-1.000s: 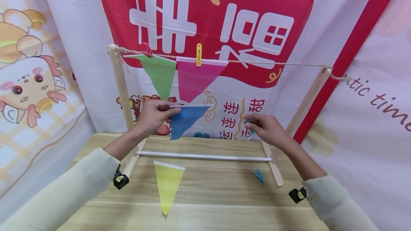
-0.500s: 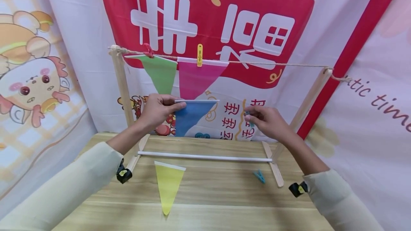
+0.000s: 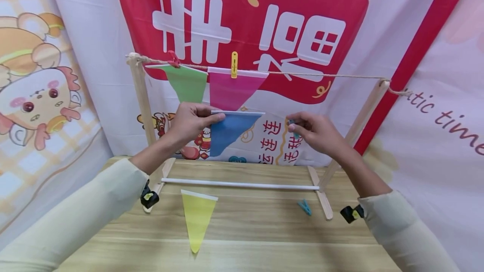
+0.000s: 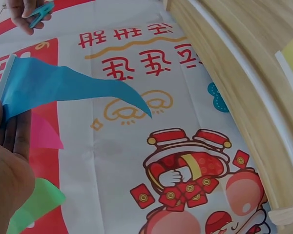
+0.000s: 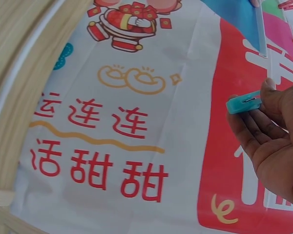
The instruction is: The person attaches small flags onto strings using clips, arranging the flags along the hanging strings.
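Observation:
My left hand (image 3: 193, 123) pinches a blue pennant (image 3: 234, 131) by the left end of its white top edge, below the string. In the left wrist view the blue pennant (image 4: 58, 85) trails away from the fingers. My right hand (image 3: 317, 133), to the right of the pennant and apart from it, pinches a teal clothespin (image 5: 244, 103). Above, a twine string (image 3: 325, 74) carries a green pennant (image 3: 187, 83) under a red clothespin (image 3: 173, 59), and a pink pennant (image 3: 234, 89) under a yellow clothespin (image 3: 234, 64).
Wooden posts (image 3: 140, 95) hold the string at both ends, with a white rod (image 3: 242, 184) low between them. On the wooden table (image 3: 264, 238) lie a yellow pennant (image 3: 198, 217) and another teal clothespin (image 3: 304, 207). A printed cloth (image 3: 242, 7) hangs behind.
My left hand has risen and shifted right with the blue pennant, nearer the string. The right hand has risen slightly with its clothespin.

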The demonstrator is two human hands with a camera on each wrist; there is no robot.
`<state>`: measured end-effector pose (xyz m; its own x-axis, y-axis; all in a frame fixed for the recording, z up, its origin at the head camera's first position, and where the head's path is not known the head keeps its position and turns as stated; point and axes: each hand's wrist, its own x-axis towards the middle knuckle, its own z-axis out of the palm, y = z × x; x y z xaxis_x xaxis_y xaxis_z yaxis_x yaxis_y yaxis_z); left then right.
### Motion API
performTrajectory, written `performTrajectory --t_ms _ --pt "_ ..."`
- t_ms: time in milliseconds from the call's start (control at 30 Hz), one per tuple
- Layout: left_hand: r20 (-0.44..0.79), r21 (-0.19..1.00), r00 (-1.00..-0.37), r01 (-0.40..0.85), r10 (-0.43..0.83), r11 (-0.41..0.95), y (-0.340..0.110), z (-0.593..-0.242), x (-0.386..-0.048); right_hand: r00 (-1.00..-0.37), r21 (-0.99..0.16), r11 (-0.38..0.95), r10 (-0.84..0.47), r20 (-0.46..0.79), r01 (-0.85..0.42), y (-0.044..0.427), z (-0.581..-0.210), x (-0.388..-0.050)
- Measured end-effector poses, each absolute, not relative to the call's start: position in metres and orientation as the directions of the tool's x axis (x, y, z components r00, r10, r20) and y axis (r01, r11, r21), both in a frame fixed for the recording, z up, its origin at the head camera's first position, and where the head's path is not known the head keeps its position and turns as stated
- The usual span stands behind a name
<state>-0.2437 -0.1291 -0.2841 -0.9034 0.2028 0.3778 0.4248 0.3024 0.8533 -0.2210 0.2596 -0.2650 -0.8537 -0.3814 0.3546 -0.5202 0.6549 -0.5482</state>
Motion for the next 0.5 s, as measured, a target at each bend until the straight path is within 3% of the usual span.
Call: performTrajectory --t_ms 500 --pt "0.430 0.833 -0.871 0.484 0.237 0.269 -0.112 -0.268 -0.246 -0.831 -0.518 0.655 -0.364 0.421 -0.550 0.256 -0.230 -0.215"
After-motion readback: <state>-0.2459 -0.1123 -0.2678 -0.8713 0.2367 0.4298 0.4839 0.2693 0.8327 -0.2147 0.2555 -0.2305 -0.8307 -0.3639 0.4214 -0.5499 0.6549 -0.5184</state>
